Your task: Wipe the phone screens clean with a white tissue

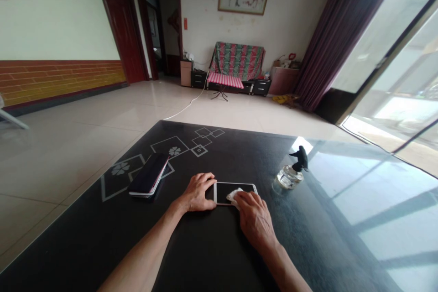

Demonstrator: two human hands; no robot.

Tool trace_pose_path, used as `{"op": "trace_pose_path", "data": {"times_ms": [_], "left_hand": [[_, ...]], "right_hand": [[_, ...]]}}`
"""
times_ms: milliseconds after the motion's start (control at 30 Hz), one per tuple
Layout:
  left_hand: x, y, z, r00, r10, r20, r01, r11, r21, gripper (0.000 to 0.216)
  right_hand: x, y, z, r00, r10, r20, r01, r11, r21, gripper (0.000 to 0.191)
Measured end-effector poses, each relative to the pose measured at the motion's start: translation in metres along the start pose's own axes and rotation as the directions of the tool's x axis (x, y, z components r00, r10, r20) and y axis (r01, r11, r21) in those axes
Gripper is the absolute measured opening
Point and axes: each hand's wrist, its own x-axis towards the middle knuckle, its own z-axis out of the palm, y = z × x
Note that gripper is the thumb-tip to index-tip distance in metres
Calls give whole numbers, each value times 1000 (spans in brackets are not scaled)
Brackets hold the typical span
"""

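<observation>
We find the phone (223, 194) flat on the table (201, 255), left of the bottle (290, 177). Our left hand (197, 195) grips its end farther from the bottle between thumb and fingers; our right hand (255, 218) grasps the wipe (233, 195) against its screen (223, 187).

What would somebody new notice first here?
Probably the bare left hand holding the left end of a white-framed, dark-screened rectangular phone on the glossy black table, while the bare right hand presses a crumpled white wipe onto its screen. Next, perhaps, the clear spray bottle with a black trigger, standing on the table to their right, or the red-and-green patterned cloth draped by the far wall.
</observation>
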Motion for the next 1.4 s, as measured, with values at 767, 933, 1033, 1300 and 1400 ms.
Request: {"op": "trace_pose_path", "data": {"times_ms": [767,933,1033,1300,1400], "left_hand": [[0,-1,-1,999,16,27,-16,1000,-4,60],[1,-2,0,1000,9,27,-9,1000,4,62],[1,-2,1,1000,3,26,-3,1000,3,61],[1,-1,0,1000,4,18,-4,1000,4,59],[1,0,-1,1000,5,24,-5,1000,3,58]], "right_hand": [[12,-22,6,996,-76,-51,88,955,284,28],[14,-2,5,987,2,-158,31,978,208,26],[16,-9,10,995,-10,-101,26,988,154,28],[16,-36,15,994,-105,0,104,984,146,30],[23,-34,15,997,-77,13,75,990,116,29]]}}
